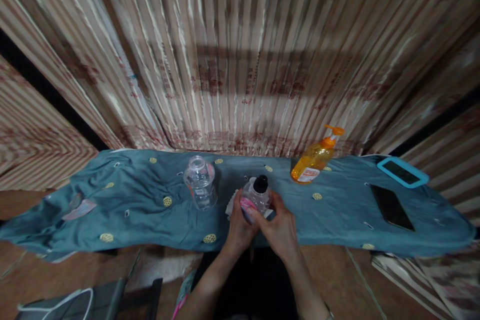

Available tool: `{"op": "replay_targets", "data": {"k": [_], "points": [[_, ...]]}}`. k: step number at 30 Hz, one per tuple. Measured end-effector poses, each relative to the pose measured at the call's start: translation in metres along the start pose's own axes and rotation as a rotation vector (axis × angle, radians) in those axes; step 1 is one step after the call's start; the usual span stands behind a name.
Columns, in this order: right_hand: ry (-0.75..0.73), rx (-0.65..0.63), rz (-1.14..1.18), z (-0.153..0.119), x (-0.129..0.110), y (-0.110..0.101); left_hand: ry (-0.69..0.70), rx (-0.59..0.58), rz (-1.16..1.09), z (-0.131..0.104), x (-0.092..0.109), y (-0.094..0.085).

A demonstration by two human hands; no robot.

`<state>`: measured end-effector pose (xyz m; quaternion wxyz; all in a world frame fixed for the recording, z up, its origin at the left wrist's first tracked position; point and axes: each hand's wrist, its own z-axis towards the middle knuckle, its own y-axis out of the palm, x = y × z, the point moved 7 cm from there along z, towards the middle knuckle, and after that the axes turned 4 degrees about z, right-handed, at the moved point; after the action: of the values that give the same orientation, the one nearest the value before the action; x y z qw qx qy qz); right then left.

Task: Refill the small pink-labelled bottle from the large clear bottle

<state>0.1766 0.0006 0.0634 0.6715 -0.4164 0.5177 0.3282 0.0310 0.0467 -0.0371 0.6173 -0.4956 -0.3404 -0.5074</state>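
Note:
A clear bottle (250, 199) with a black cap and a pink label stands between my hands, near the front middle of the cloth. My left hand (242, 222) wraps its left side, and my right hand (279, 222) holds it from the right, its thumb near the label. Something white and crumpled (232, 205) shows beside the bottle, partly hidden by my left hand. To the left, an uncapped clear bottle (201, 185) is upright. Farther right stands an orange pump bottle (310, 164) with a white label.
The narrow table has a teal patterned cloth (142, 220). At its right lie a blue-framed device (403, 172) and a dark phone (392, 206); a pinkish scrap (80, 209) is at the left. A striped curtain (240, 60) hangs behind.

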Motion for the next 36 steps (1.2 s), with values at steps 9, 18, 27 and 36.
{"op": "replay_targets", "data": {"k": [9,18,27,36], "points": [[-0.077,0.105,0.207,0.014,-0.004,-0.011,-0.124,-0.048,0.012,-0.018,0.003,-0.002],[-0.101,-0.182,0.320,0.026,-0.003,-0.003,-0.168,-0.138,-0.047,-0.028,0.010,-0.006],[-0.112,-0.151,0.426,0.046,0.005,-0.008,-0.172,-0.137,-0.034,-0.020,0.018,-0.009],[-0.086,-0.077,0.444,0.047,0.011,-0.017,-0.198,-0.100,-0.035,-0.019,0.012,-0.012]]}}
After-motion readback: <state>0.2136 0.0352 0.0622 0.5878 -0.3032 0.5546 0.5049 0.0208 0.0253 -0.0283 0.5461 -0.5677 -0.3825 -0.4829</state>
